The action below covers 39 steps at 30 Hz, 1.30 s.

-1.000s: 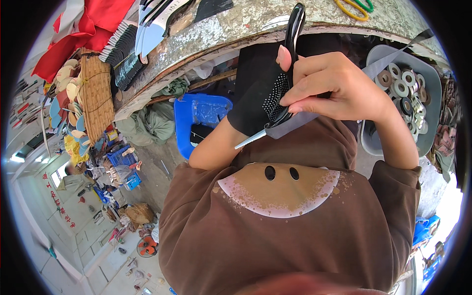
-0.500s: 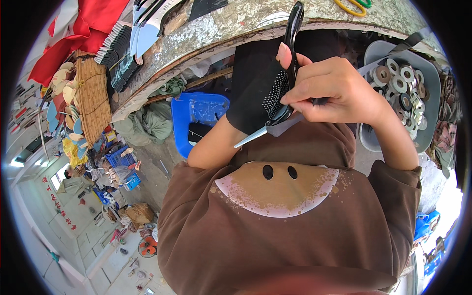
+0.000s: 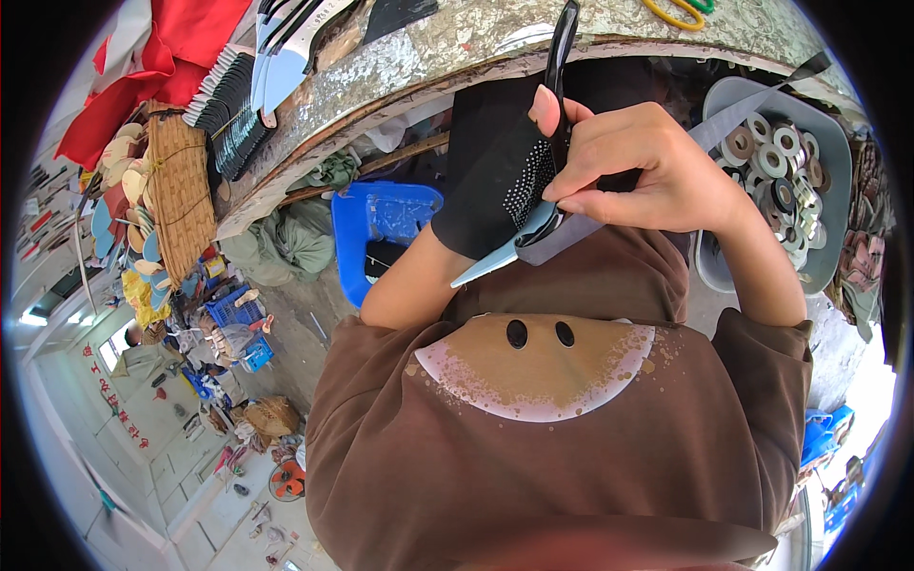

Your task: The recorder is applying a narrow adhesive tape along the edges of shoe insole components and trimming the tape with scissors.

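Note:
My left hand (image 3: 519,181) wears a black fingerless glove with white dots. Its fingers close round a long, glossy black piece with a pale blue face (image 3: 490,264), which looks like a shoe part; its narrow black end sticks up past my thumb. My right hand (image 3: 647,167) pinches the edge of this piece with thumb and forefinger, beside the left palm. A grey tape strip (image 3: 562,238) lies along the piece's lower edge. From behind my right hand the tape runs up to the right, over a grey bin. The right fingertips partly hide where tape and edge meet.
The worn bench edge (image 3: 409,71) curves across the top, bearing stacked black-and-blue pieces (image 3: 276,71) at left. The grey bin (image 3: 838,190) at right holds several tape rolls. A blue crate (image 3: 357,224) stands below the bench. Yellow-handled scissors (image 3: 678,17) lie at the top.
The held piece has turned slightly, showing more of its pale blue face. My right hand has shifted a little left and up, and the tape strip behind it shows broader.

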Motion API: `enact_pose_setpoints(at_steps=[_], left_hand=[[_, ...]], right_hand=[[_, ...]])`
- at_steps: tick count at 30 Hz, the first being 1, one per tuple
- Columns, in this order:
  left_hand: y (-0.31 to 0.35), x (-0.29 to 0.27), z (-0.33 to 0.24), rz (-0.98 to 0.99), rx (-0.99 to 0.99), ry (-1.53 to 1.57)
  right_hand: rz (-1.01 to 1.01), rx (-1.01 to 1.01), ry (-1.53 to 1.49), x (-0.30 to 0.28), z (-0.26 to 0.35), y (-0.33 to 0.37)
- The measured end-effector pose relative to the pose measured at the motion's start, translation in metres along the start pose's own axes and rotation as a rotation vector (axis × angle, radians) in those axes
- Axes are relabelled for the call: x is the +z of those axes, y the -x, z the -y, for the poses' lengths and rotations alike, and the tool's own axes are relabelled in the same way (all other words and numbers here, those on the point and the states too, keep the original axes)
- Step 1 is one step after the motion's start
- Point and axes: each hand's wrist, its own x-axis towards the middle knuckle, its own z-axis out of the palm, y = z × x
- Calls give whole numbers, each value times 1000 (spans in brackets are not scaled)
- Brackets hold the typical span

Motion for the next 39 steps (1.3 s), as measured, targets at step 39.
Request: enact_pose_setpoints(at_steps=[39], left_hand=[[-4,-4,-6,-299,374,-609]], right_hand=[[-128,85,801,23,25,17]])
